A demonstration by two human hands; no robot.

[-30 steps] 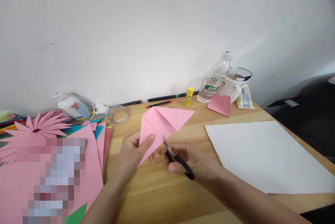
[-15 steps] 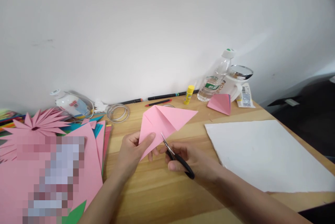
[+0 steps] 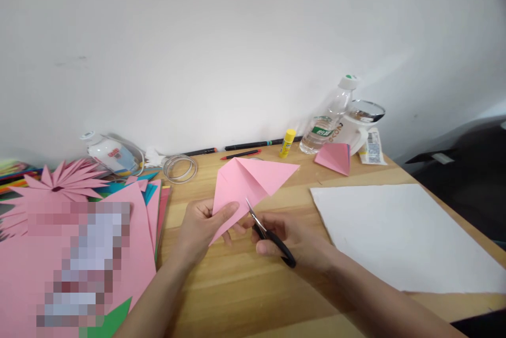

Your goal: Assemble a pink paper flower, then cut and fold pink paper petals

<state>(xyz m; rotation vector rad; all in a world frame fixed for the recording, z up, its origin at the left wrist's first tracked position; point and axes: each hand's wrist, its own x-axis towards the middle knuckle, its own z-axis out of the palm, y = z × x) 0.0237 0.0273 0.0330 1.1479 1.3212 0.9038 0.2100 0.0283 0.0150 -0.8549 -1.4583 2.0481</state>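
My left hand [image 3: 205,224] pinches a folded sheet of pink paper [image 3: 239,182] near its lower left edge, thumb on top and fingers underneath. The paper is held above the table, with a creased flap pointing to the right. A pair of black-handled scissors [image 3: 272,238] is in my right hand [image 3: 294,238], fingers wrapped round the handles. The blades reach onto the lower edge of the paper, one blade lying over its face; the other is hidden. Left of my hands, a pink folded-paper fan shape [image 3: 57,189] lies over pink sheets [image 3: 138,232].
A white board [image 3: 395,238] lies on the wooden table [image 3: 237,296] at the right. Along the wall are a yellow glue stick [image 3: 288,144], a red pen [image 3: 241,155], a water bottle [image 3: 326,116], a white mug [image 3: 356,132], a folded pink piece [image 3: 332,158] and a coiled cable [image 3: 179,169].
The whole view has shifted slightly. Both hands keep their hold, and the paper and scissors stay nearly the same relative to each other.
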